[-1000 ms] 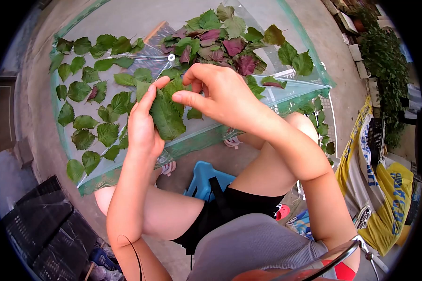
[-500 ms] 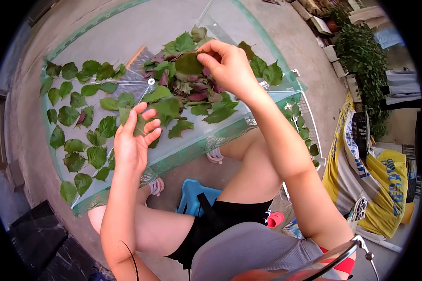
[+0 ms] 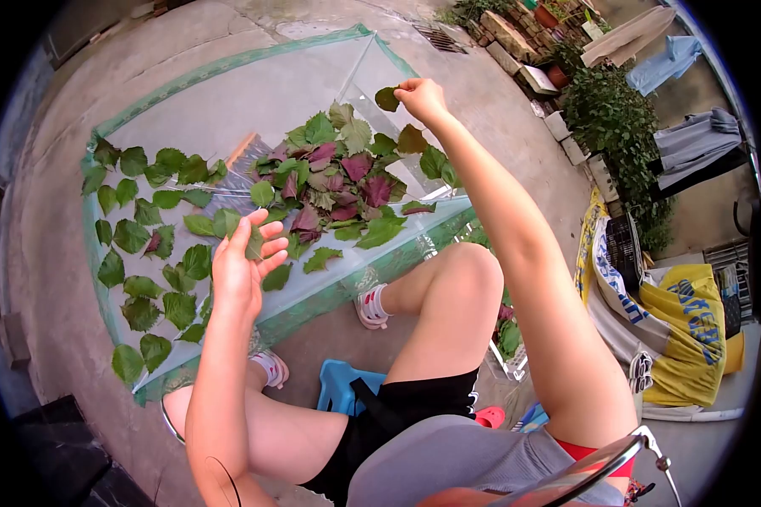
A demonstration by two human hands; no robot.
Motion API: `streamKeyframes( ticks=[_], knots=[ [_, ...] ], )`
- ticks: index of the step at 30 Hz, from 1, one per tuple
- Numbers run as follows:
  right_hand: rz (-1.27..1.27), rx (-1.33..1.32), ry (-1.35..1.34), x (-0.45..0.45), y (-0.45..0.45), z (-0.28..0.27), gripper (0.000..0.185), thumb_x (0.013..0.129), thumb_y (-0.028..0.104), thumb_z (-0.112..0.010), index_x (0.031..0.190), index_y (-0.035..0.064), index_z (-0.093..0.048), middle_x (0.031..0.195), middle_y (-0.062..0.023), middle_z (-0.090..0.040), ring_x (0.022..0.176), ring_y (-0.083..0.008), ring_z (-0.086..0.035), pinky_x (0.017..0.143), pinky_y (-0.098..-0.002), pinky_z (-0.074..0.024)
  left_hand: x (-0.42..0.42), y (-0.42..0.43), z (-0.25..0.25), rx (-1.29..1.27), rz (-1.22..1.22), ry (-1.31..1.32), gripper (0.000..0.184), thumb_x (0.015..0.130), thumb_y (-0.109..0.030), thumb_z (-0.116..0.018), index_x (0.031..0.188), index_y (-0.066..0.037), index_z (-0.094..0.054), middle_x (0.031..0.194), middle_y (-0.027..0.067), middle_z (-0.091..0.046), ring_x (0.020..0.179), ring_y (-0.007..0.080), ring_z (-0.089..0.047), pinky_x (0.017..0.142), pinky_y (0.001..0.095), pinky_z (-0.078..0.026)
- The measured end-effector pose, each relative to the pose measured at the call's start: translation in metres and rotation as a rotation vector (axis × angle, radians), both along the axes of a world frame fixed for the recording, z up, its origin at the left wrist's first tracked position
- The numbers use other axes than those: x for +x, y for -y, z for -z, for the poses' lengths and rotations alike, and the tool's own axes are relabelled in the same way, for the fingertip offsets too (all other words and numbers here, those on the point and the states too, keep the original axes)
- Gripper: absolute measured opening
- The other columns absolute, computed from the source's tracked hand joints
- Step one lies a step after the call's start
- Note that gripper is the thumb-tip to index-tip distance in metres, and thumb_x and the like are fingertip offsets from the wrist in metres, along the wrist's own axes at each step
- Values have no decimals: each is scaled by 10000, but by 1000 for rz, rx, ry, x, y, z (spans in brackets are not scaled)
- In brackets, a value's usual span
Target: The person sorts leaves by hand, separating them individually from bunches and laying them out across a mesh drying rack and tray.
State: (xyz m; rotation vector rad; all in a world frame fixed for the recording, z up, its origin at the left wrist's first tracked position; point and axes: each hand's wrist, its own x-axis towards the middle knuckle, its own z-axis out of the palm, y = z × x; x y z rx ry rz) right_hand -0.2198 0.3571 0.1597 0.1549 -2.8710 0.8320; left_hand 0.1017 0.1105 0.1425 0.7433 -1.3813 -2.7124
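Observation:
My right hand point(image 3: 421, 100) reaches far out, thumb and fingers pinching a dark green perilla leaf point(image 3: 387, 99) near the far right corner of the mesh sheet point(image 3: 194, 89). My left hand point(image 3: 238, 264) is palm up, its fingers loosely curled around a green perilla leaf point(image 3: 254, 243); whether more leaves lie under it I cannot tell. Ahead of the left hand is a heap of green and purple perilla leaves point(image 3: 342, 182) on the mesh. To the left, single green leaves point(image 3: 132, 235) lie spread out flat.
Below the sheet's near edge are my knees and a blue stool point(image 3: 338, 387). A white rack point(image 3: 507, 365) with more leaves is by my right knee. To the right are yellow and white sacks point(image 3: 689, 325), bushes point(image 3: 604, 127) and hanging clothes point(image 3: 698, 148).
My right hand has moved away from above the heap, outward to the far right, with a leaf in its pinch. My left hand has barely moved. The camera view has shifted slightly.

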Motion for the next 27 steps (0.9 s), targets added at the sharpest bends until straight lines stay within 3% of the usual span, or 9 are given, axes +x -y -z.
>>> streamKeyframes(
  ticks=[7, 9, 11, 15, 16, 18, 22, 24, 27],
  knots=[
    [177, 301, -67, -9, 1, -14, 310, 737, 194, -624, 1034, 116, -672, 1026, -123, -662, 984, -299, -620, 846, -390, -489, 7, 9, -10, -29, -6, -7, 371, 953, -302, -475, 1178, -12, -529, 989, 101, -628, 791, 153, -622, 666, 268, -542],
    [62, 301, -181, 3, 10, -18, 314, 737, 176, -587, 1038, 111, -652, 1082, -128, -640, 986, -296, -614, 860, -393, -485, 7, 9, -15, -76, -3, -5, 366, 951, -290, -476, 1186, -14, -530, 992, 97, -633, 792, 147, -622, 669, 264, -535],
    [18, 257, -247, 23, 19, -19, 298, 739, 193, -583, 1011, 103, -664, 1020, -129, -660, 951, -308, -621, 845, -403, -486, 5, 9, -20, -109, 23, -5, 362, 950, -281, -474, 1188, -14, -531, 996, 95, -635, 793, 143, -621, 677, 264, -533],
    [-360, -78, -71, 79, 46, -32, 278, 763, 208, -603, 993, 68, -673, 848, -118, -683, 827, -286, -651, 781, -373, -503, 4, 10, -23, -158, 44, -9, 352, 953, -259, -460, 1191, -12, -536, 1014, 93, -640, 818, 133, -616, 713, 266, -525],
    [-424, -111, -39, 99, 54, -40, 257, 781, 190, -606, 983, 48, -674, 831, -129, -680, 787, -247, -658, 753, -344, -513, 4, 11, -23, -166, 34, -3, 353, 957, -256, -450, 1192, -11, -545, 1037, 99, -640, 844, 131, -612, 743, 265, -519],
    [-528, -300, 40, 139, 70, -50, 238, 823, 186, -621, 1002, 38, -668, 791, -59, -673, 726, -110, -612, 685, -268, -497, 3, 12, -19, -191, -3, 19, 357, 958, -261, -447, 1191, -10, -551, 1046, 99, -640, 858, 130, -612, 753, 265, -516],
    [-882, -653, 144, 223, 97, -59, 156, 830, 81, -605, 959, 7, -652, 777, -39, -651, 683, -79, -578, 592, -249, -472, 2, 25, -5, -274, -69, 42, 380, 965, -284, -437, 1188, -4, -562, 1085, 86, -634, 919, 130, -604, 795, 265, -499],
    [-1138, -594, -161, 253, 104, -48, 124, 808, 63, -609, 925, 33, -640, 799, -72, -630, 693, -215, -618, 574, -313, -482, 5, 27, -8, -360, -133, 65, 393, 969, -295, -431, 1192, 0, -563, 1102, 80, -625, 935, 130, -587, 824, 267, -470],
    [-1408, -121, -543, 277, 96, -38, 103, 708, 144, -620, 765, 66, -586, 723, -35, -577, 704, -197, -581, 587, -309, -438, 10, 49, 12, -432, -149, 86, 385, 969, -318, -439, 1205, -49, -579, 1080, 46, -623, 855, 96, -556, 752, 218, -418]
  ],
)
